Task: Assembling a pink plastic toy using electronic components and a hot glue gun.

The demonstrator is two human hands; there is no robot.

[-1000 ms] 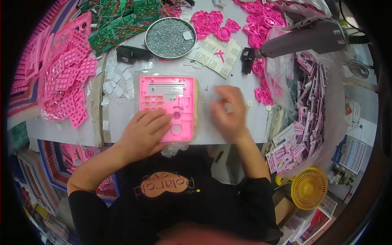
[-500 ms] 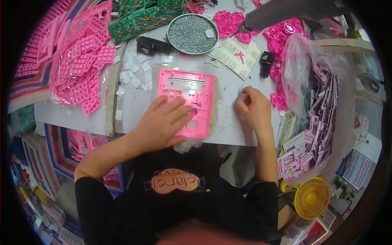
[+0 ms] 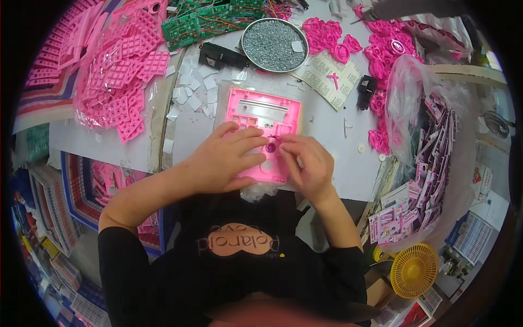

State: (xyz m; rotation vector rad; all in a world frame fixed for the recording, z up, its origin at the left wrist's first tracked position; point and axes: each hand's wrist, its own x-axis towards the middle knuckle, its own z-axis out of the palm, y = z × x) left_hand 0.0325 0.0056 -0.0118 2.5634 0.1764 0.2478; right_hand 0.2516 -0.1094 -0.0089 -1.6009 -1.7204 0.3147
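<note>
A pink plastic housing (image 3: 277, 172) lies flat on the worktable, its inner side up, with a silver strip across its far part and square and round openings. My left hand (image 3: 226, 158) rests on its left side, fingers spread over the surface and thumb by the near edge. Over the right side, my right hand (image 3: 311, 168) has thumb and forefinger pinched together close to a round opening. Whatever is between those fingertips is too small to make out. Under the housing lies a clear plastic bag (image 3: 259, 192).
A round tray of small screws (image 3: 272, 46) stands beyond the housing, near green circuit boards (image 3: 196, 24) and a black part (image 3: 220, 56). Pink keypads (image 3: 120, 71) are heaped left. Pink rings (image 3: 327, 35) and a printed paper (image 3: 329, 82) lie far right, above a bag of printed pieces (image 3: 427, 163).
My right hand has moved left from the tabletop onto the housing's right side. My left hand stays on the housing. The whole view has shifted slightly.
</note>
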